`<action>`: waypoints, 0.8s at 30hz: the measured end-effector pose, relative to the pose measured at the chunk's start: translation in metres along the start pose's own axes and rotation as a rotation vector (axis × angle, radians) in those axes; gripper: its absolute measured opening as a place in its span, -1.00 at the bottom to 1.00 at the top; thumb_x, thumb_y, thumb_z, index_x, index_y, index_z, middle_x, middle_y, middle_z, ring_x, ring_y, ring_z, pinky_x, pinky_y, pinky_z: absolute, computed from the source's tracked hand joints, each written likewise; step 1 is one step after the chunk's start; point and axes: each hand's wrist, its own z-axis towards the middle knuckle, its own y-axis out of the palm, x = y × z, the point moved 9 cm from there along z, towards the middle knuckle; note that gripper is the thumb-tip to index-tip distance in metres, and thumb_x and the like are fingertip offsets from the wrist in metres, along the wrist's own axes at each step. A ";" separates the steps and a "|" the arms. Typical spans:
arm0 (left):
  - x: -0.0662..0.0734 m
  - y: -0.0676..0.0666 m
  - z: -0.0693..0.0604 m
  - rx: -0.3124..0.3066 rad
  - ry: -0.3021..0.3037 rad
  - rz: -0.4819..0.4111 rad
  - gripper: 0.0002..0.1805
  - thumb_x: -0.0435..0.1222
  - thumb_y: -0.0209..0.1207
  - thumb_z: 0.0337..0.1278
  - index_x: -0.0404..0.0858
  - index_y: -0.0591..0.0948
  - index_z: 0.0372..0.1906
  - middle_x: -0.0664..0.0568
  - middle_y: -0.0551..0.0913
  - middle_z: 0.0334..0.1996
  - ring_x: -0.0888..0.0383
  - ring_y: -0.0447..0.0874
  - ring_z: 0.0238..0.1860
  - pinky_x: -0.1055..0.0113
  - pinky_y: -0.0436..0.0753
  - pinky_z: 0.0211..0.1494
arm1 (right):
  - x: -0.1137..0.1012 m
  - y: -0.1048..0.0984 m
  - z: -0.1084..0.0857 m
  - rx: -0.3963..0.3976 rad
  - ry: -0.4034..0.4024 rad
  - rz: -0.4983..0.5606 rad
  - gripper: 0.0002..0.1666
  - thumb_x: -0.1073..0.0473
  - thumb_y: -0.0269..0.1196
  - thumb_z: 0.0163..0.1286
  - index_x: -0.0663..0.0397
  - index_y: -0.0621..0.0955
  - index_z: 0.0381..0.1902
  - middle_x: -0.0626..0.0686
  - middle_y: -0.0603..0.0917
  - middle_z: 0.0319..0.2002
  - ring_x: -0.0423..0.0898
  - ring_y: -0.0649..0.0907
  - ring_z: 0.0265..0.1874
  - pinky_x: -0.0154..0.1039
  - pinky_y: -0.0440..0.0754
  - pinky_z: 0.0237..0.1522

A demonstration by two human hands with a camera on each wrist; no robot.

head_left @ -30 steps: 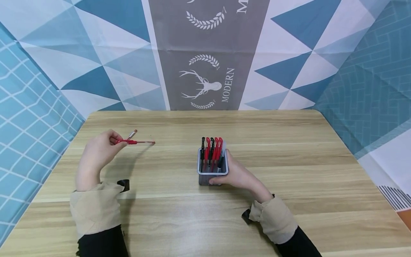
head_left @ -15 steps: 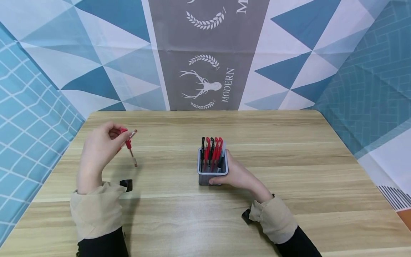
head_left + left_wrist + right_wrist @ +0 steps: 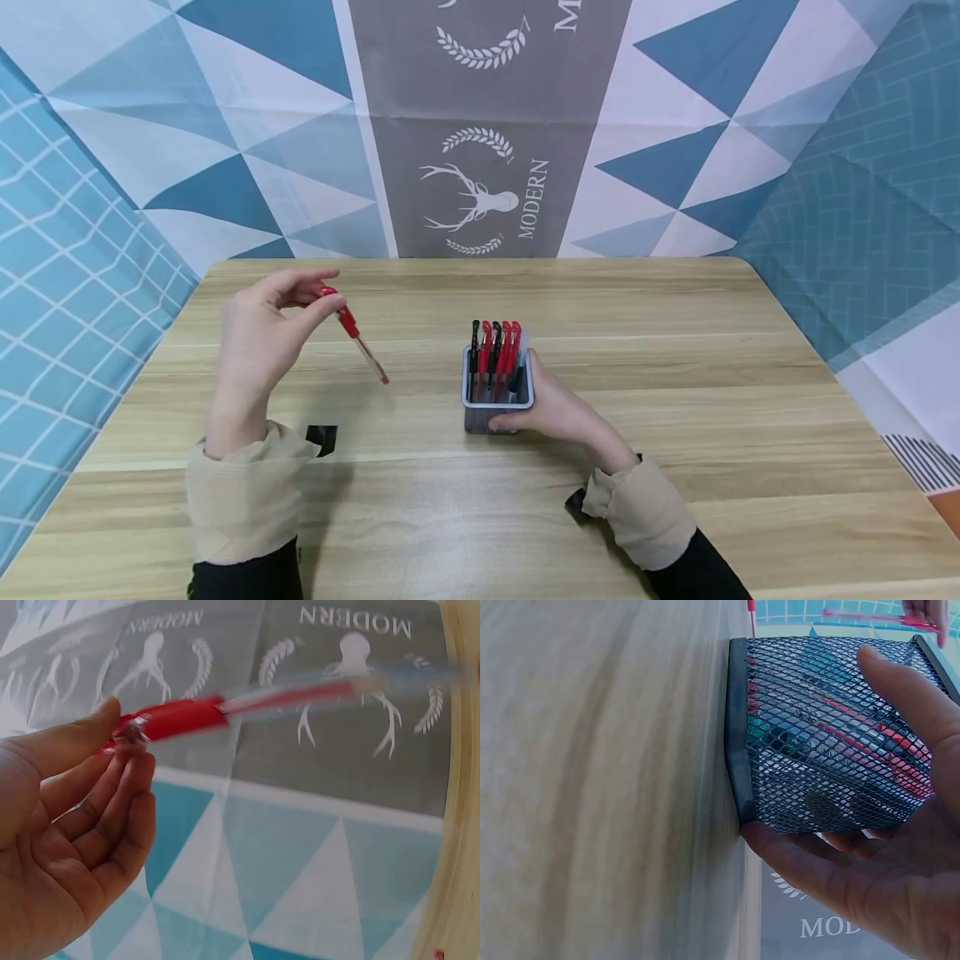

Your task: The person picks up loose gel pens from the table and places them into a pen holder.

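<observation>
My left hand [image 3: 262,350] pinches a red pen [image 3: 347,321] with a clear barrel between thumb and fingers, above the table's left half. The pen slants down to the right; in the left wrist view its red grip [image 3: 184,718] sticks out past the fingertips, and its far end is blurred. Around the right side of a black mesh pen holder [image 3: 498,419] my right hand [image 3: 555,404] is curled, thumb at the near side. The holder stands upright on the table, with several red and black pens [image 3: 495,354] in it. The mesh [image 3: 832,735] shows them in the right wrist view.
Both things are on or over a light wood-grain table [image 3: 480,508]. A patterned cloth [image 3: 480,125] hangs behind its far edge. A small red thing [image 3: 751,619] shows past the holder in the right wrist view; it may be another pen.
The left hand has moved right with the pen, which has swung from level through pointing down to slanting down right. The right hand and holder have stayed put.
</observation>
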 end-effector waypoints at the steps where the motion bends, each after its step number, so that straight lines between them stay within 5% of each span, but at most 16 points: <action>1: 0.003 0.002 0.000 0.004 0.005 -0.029 -0.67 -0.25 0.30 -0.05 -0.20 0.62 -0.09 0.14 0.63 -0.38 0.49 0.50 -0.37 0.62 0.47 -0.29 | 0.000 0.000 0.000 -0.001 -0.003 -0.001 0.22 0.16 0.50 -0.17 0.02 0.00 0.34 0.07 0.41 0.18 -0.09 0.46 0.09 -0.13 0.33 0.22; 13: 0.040 0.021 -0.008 0.033 0.068 -0.373 -0.77 -0.39 0.32 -0.13 -0.32 0.61 -0.28 0.27 0.64 -0.46 0.29 0.63 -0.39 0.50 0.58 -0.18 | -0.001 0.000 0.000 -0.007 -0.012 0.023 0.23 0.16 0.50 -0.17 0.00 -0.01 0.34 0.05 0.41 0.18 -0.10 0.46 0.10 -0.13 0.31 0.23; 17: 0.051 0.031 -0.011 -0.001 0.098 -0.471 -0.78 -0.44 0.29 -0.10 -0.36 0.61 -0.25 0.24 0.66 -0.43 0.25 0.64 -0.35 0.45 0.59 -0.15 | 0.000 0.001 0.001 -0.014 -0.016 0.037 0.22 0.17 0.50 -0.16 -0.03 0.00 0.34 0.04 0.42 0.18 -0.10 0.46 0.10 -0.13 0.30 0.24; 24: 0.057 0.055 -0.014 -0.099 0.118 -0.454 -0.79 -0.39 0.23 0.01 -0.32 0.60 -0.18 0.04 0.68 -0.30 0.23 0.63 -0.27 0.42 0.59 -0.09 | -0.015 0.000 -0.003 -0.022 -0.004 0.029 0.17 0.28 0.47 -0.13 0.10 0.00 0.33 0.15 0.40 0.19 -0.02 0.44 0.11 -0.08 0.30 0.24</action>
